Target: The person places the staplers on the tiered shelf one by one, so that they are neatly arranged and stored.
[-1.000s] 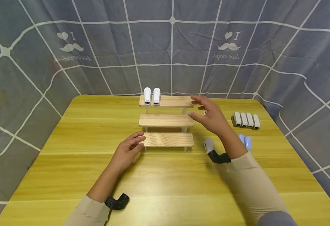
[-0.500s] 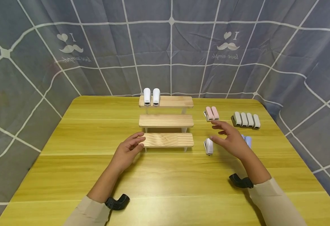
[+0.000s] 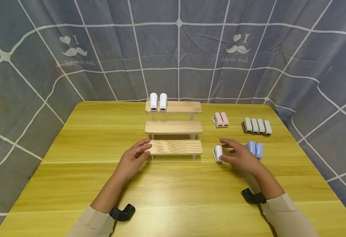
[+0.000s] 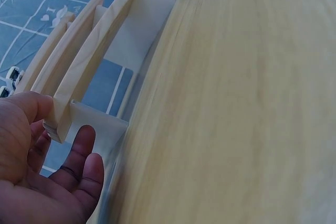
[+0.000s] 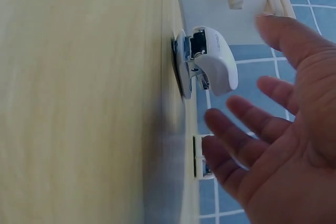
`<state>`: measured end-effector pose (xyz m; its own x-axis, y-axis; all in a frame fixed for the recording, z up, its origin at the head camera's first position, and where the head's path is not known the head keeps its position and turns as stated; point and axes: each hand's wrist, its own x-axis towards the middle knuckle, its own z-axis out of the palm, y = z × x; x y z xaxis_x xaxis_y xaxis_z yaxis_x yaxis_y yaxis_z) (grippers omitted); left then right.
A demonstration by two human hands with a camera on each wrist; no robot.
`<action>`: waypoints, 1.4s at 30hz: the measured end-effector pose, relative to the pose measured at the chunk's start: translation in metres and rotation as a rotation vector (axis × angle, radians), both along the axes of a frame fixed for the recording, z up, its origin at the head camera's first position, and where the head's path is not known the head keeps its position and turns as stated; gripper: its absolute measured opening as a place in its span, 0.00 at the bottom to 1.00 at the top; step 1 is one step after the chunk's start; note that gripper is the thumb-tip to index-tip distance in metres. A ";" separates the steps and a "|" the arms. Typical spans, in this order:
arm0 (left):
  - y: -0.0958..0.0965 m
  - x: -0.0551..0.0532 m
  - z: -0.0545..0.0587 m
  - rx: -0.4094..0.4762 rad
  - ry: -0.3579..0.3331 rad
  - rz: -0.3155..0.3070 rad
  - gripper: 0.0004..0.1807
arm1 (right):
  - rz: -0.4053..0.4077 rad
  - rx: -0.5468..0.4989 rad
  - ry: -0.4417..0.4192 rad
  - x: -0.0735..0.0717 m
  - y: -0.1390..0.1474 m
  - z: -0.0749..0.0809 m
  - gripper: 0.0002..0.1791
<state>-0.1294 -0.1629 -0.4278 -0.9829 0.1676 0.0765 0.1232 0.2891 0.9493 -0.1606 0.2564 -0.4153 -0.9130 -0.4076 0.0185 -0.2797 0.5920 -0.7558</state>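
Observation:
A three-tier wooden display stand (image 3: 179,146) has two white mini staplers (image 3: 153,101) on the left of its top board. My left hand (image 3: 133,160) pinches the left end of the lowest board, thumb at the front corner; in the left wrist view its lower fingers (image 4: 84,145) hang below the board. Right of the stand, one white mini stapler (image 3: 217,153) stands on the table. My right hand (image 3: 241,158) is beside it, thumb and fingers spread around it. In the right wrist view a gap shows between the fingers (image 5: 247,111) and the white stapler (image 5: 220,59).
Two pink staplers (image 3: 221,119) stand behind the white one. Several pale grey-white staplers (image 3: 259,126) form a row at the far right. Blue staplers (image 3: 255,150) sit just behind the right hand. A grey checked curtain (image 3: 161,49) surrounds the wooden table (image 3: 173,197).
My right hand has come away from the top board, back and down to the right, to the white stapler, uncovering the pink staplers. The left hand has stayed on the stand.

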 end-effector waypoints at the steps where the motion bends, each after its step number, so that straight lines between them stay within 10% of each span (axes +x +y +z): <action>1: 0.000 0.000 0.000 0.002 0.000 0.000 0.19 | 0.004 0.001 -0.013 0.000 0.000 -0.001 0.38; 42: 0.000 -0.001 -0.001 -0.011 0.019 0.009 0.18 | 0.066 0.102 -0.008 0.002 0.001 -0.014 0.39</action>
